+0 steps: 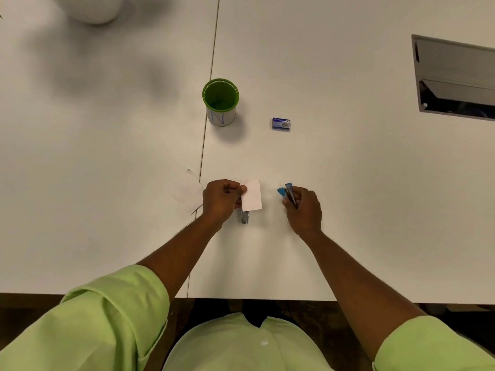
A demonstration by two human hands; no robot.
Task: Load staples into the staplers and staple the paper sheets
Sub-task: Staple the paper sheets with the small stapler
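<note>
Stapler (pixel 289 194), blue, clutched in right hand (pixel 304 210) right of paper (pixel 251 194). Left hand (pixel 221 200) pinches paper edge over second stapler (pixel 245 217). Risk: thin pinch, sheets shift, staple misses.

A person sits at the near edge of a table (pixel 348 183) with both hands out over it: the left hand (pixel 219 200) pinches a small paper sheet (pixel 251 194) near the table's middle seam, and the right hand (pixel 304 208), well apart to its right, grips a stapler (pixel 288 192) with its open end pointing away. More paper sheets (pixel 184 192) lie flat just left of the left hand, across the seam, and a second stapler (pixel 245 216) lies on the table under the held sheet's near edge (mostly hidden). Farther back, a cup (pixel 221 103) stands beside the seam, a staple box (pixel 280 123) lies to its right, and a recessed hatch (pixel 455 76) sits in the far right of the tabletop.
</note>
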